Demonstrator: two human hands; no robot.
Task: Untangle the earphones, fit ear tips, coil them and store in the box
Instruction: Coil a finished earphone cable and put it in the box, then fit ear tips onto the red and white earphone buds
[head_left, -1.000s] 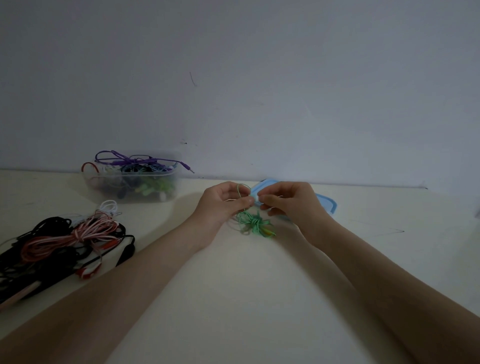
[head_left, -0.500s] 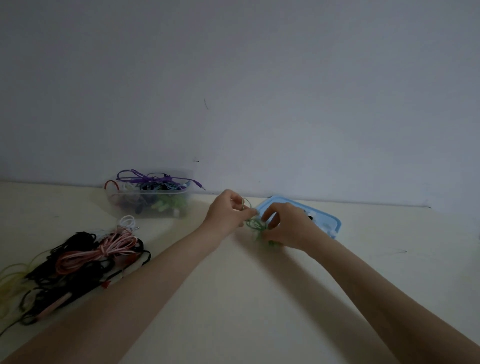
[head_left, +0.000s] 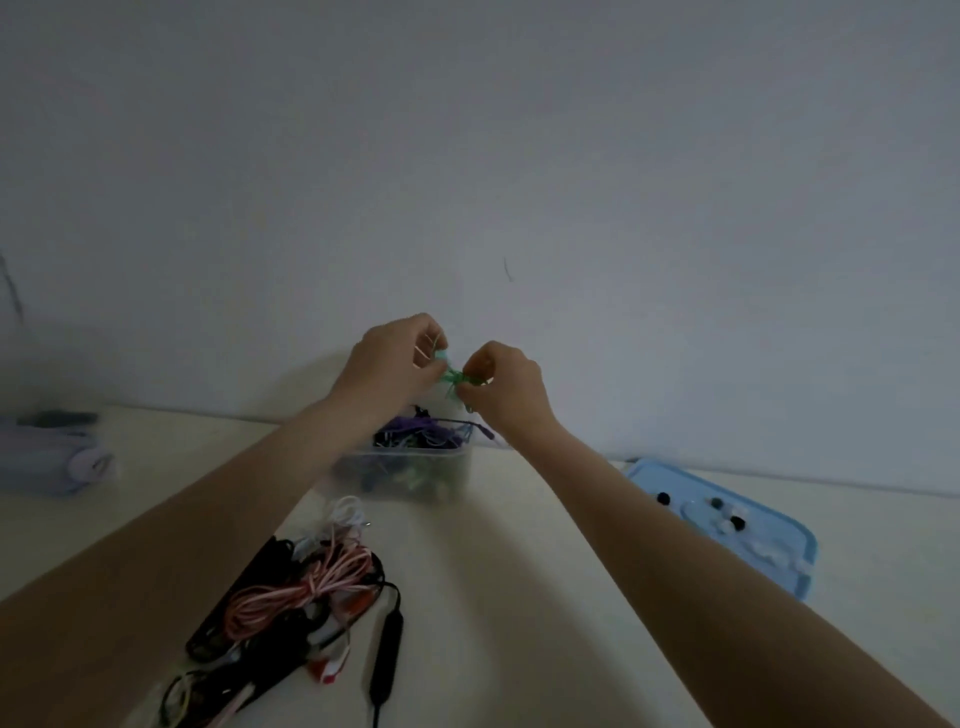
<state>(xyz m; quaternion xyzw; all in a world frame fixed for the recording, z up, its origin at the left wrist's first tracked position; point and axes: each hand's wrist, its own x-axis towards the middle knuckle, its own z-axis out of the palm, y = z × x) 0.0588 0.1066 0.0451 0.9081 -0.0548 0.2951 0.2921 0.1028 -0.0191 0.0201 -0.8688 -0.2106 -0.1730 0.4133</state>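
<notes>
far to the left of the hands, a pale folded cloth (head_left: 52, 462) lay on the counter (head_left: 519, 597). below and left of the hands, near the left forearm, a tangled pile of earphones (head_left: 291, 597) in black, pink and white waited on the counter, by the look of it not yet sorted; a black inline cable trailed from it toward the viewer. so a good part of the task seemed left to do.

the left hand (head_left: 389, 364) was raised above the counter, fingers curled, pinching one end of the green earphones (head_left: 451, 376); a pale green bit showed at its fingertips, though whether that was an ear tip or the earbud itself could not be told. the green earphones hung bunched between the two hands, looking coiled or nearly so. directly beneath the hands stood the clear box (head_left: 410, 470), already holding several stored cables, purple and dark ones among them. the green set was judged to be about to go in there.

the right hand (head_left: 506, 384) was held close beside the left, fingers curled, gripping the other side of the green bundle. both forearms stretched forward.

below and right of the right hand, a blue lid (head_left: 779, 566) lay on the counter with small dark and pale ear tips (head_left: 727, 519) scattered in it.
</notes>
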